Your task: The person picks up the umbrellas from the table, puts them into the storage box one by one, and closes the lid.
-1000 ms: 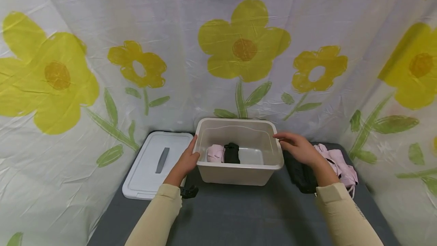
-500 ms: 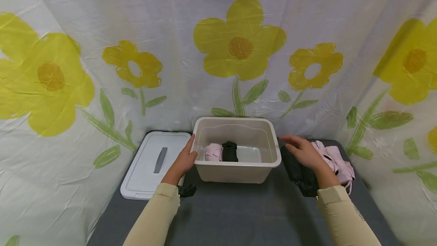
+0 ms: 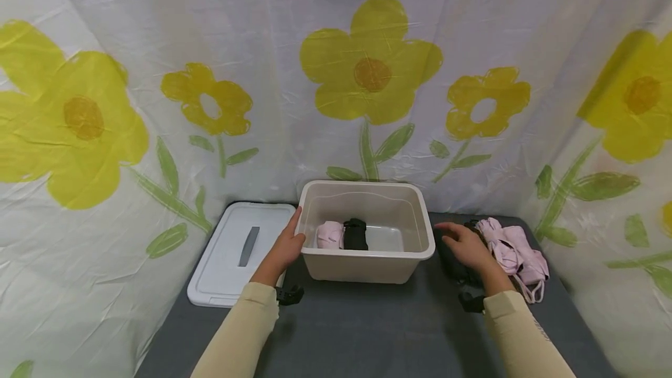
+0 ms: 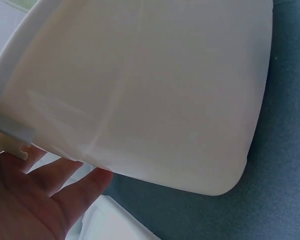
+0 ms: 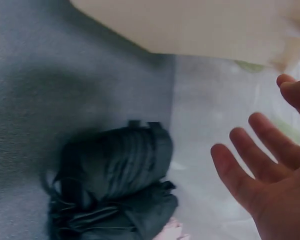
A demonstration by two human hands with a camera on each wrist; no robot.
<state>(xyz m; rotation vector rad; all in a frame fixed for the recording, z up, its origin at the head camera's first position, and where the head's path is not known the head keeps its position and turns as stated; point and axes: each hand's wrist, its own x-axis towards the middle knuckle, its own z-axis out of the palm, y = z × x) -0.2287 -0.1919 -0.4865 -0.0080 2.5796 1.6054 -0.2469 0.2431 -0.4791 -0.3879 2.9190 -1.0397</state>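
plainly, the beige bin [image 3: 362, 267] stands at the back of the dark table [image 3: 378, 325], a pink roll [image 3: 330, 235] and a black roll [image 3: 356, 235] side by side in its left part. the left hand [image 3: 286, 249] lays straight, spread fingers against its left outer wall. the right hand [image 3: 464, 247], fingers apart and holding nothing, hangs just beside its right end, near the black bundles [image 5: 120, 170]. a second ago that hand touched the right rim; now it is off it. pink bundles [image 3: 517, 252] lie farther right, a white lid [image 3: 223, 267] left. tabletop shows in front; a flowered sheet [image 3: 283, 45] rises close behind.
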